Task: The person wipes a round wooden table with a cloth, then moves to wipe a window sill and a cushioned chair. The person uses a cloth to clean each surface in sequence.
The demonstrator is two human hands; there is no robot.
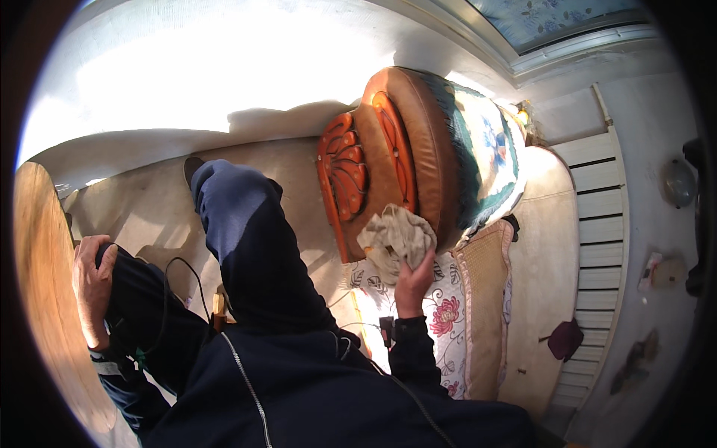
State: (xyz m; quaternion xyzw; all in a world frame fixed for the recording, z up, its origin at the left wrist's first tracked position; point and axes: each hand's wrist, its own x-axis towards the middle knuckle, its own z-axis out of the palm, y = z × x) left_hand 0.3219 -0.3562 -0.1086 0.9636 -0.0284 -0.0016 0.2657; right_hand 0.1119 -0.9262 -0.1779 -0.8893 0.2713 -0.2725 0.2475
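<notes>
My right hand (415,283) grips a crumpled beige cloth (386,235). The cloth lies against the near end of a brown leather sofa arm (434,162), beside its orange carved wooden trim (396,151). A fan-shaped carved wooden panel (343,168) covers the arm's front. My left hand (92,283) rests on my bent left knee with its thumb apart from the fingers, holding nothing. A fringed green and white cover (487,145) drapes over the sofa arm.
A floral seat cover (445,316) and a woven mat (482,308) lie on the sofa at my right. Behind the sofa back (529,302) stands a white radiator (602,235). A wooden tabletop (45,280) borders my left side. A black cable (168,274) loops near my legs.
</notes>
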